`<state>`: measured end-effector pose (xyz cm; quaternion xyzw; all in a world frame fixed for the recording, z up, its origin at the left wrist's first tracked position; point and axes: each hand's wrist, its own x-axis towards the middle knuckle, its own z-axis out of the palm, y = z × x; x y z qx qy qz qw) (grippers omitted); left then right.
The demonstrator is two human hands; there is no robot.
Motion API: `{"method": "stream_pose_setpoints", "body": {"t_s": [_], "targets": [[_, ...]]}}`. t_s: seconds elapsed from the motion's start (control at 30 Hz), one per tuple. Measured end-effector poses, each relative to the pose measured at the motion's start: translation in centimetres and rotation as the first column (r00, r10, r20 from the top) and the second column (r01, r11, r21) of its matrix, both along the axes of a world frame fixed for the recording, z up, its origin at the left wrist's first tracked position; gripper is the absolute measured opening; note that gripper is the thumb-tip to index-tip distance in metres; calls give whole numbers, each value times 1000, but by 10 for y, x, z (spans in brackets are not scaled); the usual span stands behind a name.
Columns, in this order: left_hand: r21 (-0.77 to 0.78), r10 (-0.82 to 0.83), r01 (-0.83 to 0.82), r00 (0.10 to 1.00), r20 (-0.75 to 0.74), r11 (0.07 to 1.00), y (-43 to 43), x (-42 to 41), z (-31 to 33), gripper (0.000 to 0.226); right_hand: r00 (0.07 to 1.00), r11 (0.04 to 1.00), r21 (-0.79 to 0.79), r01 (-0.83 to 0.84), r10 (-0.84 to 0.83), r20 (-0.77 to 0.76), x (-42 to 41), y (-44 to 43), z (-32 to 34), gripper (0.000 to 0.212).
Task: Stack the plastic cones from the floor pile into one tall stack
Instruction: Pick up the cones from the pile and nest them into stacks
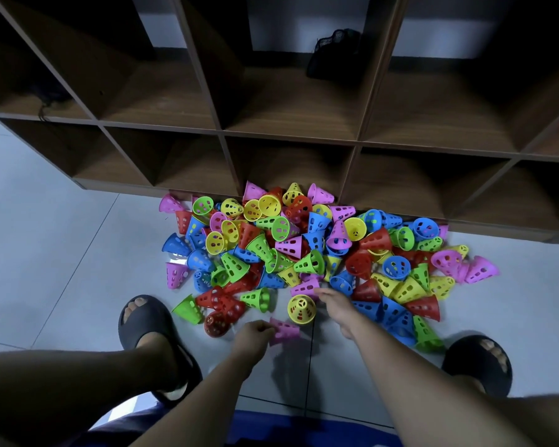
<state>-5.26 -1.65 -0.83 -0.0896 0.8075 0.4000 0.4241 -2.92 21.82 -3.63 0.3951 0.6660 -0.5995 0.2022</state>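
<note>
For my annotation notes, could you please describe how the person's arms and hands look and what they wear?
The left forearm and right forearm are bare, with no sleeves showing. The left hand and right hand wear no gloves, and no watch, ring or bracelet is visible.

Plastic cones [307, 240], wood-grain shelving [291, 137]

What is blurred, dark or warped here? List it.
Head view: the pink cone gripped by the left hand is motion-smeared; the pile is sharp and evenly lit; the upper cubbies of the shelf unit sink into darkness; wide-angle distortion splays its uprights.
</note>
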Motion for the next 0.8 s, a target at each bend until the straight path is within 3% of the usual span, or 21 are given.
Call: {"method": "stream_pose_setpoints", "body": {"t_s": [0.2, 0.43, 0.57, 0.6, 0.7, 0.8], "targets": [[189, 255, -238, 964, -71, 953, 3, -21, 35, 14, 996, 997, 49, 67, -64, -55, 1, 5, -9, 33], [400, 441, -431, 895, 73, 809, 12, -35, 71, 17, 998, 998, -30, 56, -55, 17, 0, 4, -2, 35], [480, 421, -481, 876, 235, 734, 21, -30, 75, 23, 999, 995, -85, 43, -43, -5, -5, 20, -85, 58], [490, 405, -482, 876, 261, 727, 24, -29, 75, 24, 999, 995, -91, 49, -50, -9, -4, 20, -92, 56], [493, 378, -497, 867, 326, 714, 39, -24, 78, 27, 999, 999, -8, 50, -50, 19, 2, 4, -37, 30], [485, 382, -521, 851, 361, 702, 51, -19, 76, 29, 990, 990, 34, 137, -135, -52, 8, 3, -2, 25]]}}
